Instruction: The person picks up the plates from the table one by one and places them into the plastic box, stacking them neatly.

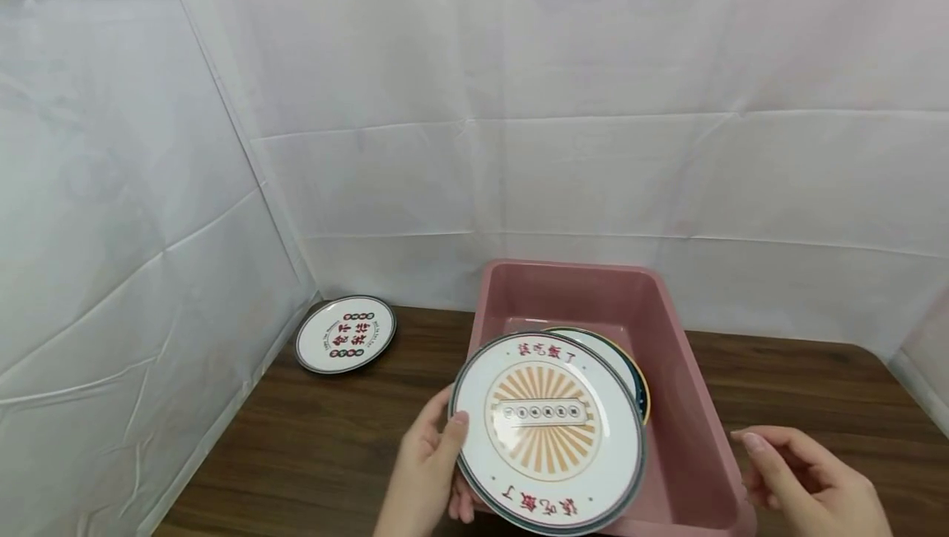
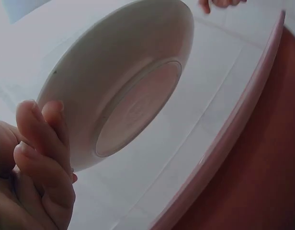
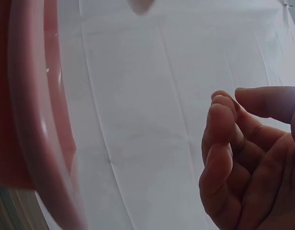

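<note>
My left hand (image 1: 418,471) grips the left edge of a round white plate (image 1: 549,446), thumb on the rim and fingers beneath. The plate has a grey rim, an orange sunburst in the middle and red characters; it is held over the near part of a pink tub (image 1: 689,380). Its pale underside with a foot ring shows in the left wrist view. Partly hidden behind it, another plate (image 1: 626,360) with a yellow and dark edge lies inside the tub. Beside the tub's right wall, my right hand (image 1: 815,483) is loosely curled, holding nothing; thumb and forefinger nearly meet in the right wrist view.
A white plate (image 1: 346,334) with red and dark lettering lies at the back left of the dark wooden table (image 1: 296,455). White cloth (image 1: 578,175) hangs behind the table and along its left side. The tub's raised rim stands between the hands.
</note>
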The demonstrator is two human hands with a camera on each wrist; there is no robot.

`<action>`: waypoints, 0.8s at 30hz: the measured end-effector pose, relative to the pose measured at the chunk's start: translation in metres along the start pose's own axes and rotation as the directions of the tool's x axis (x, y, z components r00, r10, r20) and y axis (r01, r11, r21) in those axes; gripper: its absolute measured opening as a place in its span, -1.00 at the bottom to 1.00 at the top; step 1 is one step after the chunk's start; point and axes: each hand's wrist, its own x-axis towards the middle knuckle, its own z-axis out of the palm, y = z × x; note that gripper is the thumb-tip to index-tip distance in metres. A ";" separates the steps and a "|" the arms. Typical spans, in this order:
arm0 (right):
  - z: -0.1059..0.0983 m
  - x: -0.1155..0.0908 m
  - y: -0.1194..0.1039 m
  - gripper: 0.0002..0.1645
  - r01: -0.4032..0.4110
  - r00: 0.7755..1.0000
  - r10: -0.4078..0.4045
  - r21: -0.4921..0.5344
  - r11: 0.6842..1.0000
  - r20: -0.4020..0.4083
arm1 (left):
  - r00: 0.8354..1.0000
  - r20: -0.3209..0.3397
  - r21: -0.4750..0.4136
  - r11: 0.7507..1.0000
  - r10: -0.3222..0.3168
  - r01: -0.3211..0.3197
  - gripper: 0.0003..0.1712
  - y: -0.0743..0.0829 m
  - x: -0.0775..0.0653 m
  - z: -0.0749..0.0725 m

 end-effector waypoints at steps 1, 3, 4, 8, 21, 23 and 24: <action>0.001 -0.001 -0.002 -0.59 0.010 1.000 -0.010 -0.006 1.000 0.022 | 1.000 0.019 -0.012 1.000 0.002 -0.002 -0.44 -0.001 0.000 0.003; 0.004 -0.003 -0.005 -0.59 0.028 0.997 -0.027 -0.015 0.999 0.065 | 0.999 0.046 -0.031 1.000 0.000 0.001 -0.44 -0.002 -0.001 0.007; 0.005 -0.004 -0.006 -0.59 0.030 0.996 -0.028 -0.019 0.999 0.088 | 0.998 0.055 -0.039 0.999 -0.003 0.006 -0.45 -0.002 -0.001 0.008; 0.011 -0.006 -0.010 -0.57 -0.004 0.984 0.009 -0.031 1.000 0.177 | 0.996 0.084 -0.074 0.997 -0.004 0.010 -0.43 -0.003 -0.002 0.011; 0.028 -0.007 -0.010 -0.63 -0.037 0.970 0.015 0.084 0.996 0.241 | 0.989 0.148 -0.080 0.997 0.015 -0.003 -0.42 -0.006 -0.001 0.015; 0.029 -0.007 -0.009 -0.65 -0.014 0.974 -0.003 0.070 0.997 0.227 | 0.989 0.147 -0.076 0.997 0.007 0.004 -0.41 -0.006 -0.001 0.016; 0.030 -0.007 -0.009 -0.67 -0.001 0.975 -0.014 0.072 0.997 0.222 | 0.989 0.150 -0.077 0.997 0.004 0.008 -0.41 -0.007 -0.001 0.016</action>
